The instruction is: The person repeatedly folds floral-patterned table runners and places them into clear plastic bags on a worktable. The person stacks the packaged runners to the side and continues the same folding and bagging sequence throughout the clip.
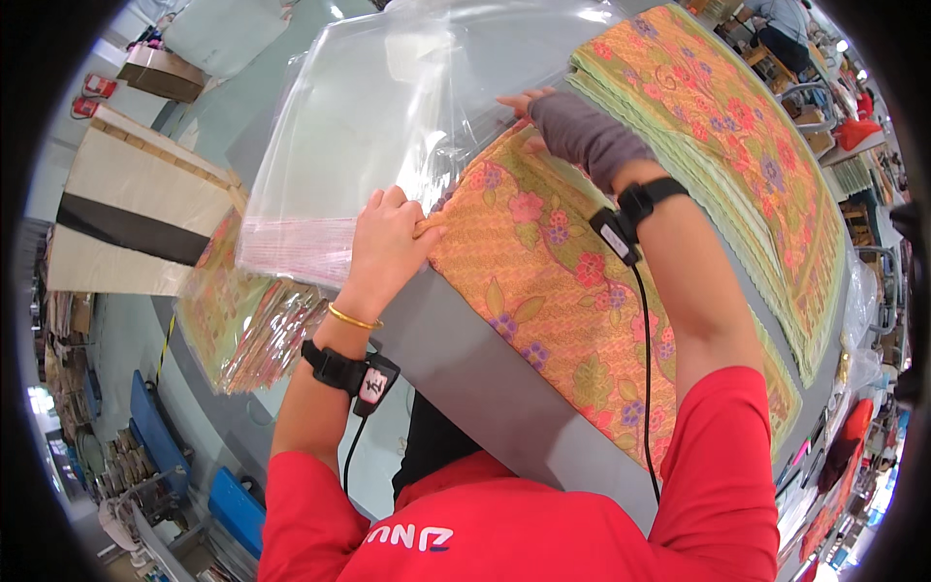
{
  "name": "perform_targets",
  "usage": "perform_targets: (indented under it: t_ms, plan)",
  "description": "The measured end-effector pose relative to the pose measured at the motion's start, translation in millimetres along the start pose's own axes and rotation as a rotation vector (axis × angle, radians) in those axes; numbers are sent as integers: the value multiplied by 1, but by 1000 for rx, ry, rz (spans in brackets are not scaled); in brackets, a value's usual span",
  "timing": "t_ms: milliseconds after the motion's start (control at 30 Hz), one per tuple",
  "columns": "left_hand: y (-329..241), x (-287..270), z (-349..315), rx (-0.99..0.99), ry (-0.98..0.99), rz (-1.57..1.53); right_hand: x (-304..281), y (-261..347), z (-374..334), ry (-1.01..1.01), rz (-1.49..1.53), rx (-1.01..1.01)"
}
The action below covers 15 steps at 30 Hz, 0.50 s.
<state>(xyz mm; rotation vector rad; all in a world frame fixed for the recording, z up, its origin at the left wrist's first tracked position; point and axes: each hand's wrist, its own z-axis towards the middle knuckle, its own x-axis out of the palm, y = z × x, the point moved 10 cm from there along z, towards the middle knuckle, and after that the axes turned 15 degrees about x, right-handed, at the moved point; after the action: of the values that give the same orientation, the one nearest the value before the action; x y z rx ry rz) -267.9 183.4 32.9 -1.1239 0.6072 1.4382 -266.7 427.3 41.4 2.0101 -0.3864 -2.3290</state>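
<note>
Slanting forward-left, the right hand point(535, 109) touches floral fabric point(543, 257).

Around my grey table point(461, 364), I see these surroundings: at its left, a pale panel with a dark band point(126, 223); beyond its far left corner, a brown cardboard box point(160, 78) and whitish translucent plastic point(228, 37); at its near left, two blue panels point(158, 441); beyond its far right, a red object point(856, 133) and another person point(784, 21).
</note>
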Motion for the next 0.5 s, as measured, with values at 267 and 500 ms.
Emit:
perform_targets:
  t_ms: [267,500]
  plan:
    - [28,3,15,-285,33,-580,-1,-9,29,236,-82,33]
    - [68,-29,52,-97,-37,-696,-63,-6,78,-87,-61,18]
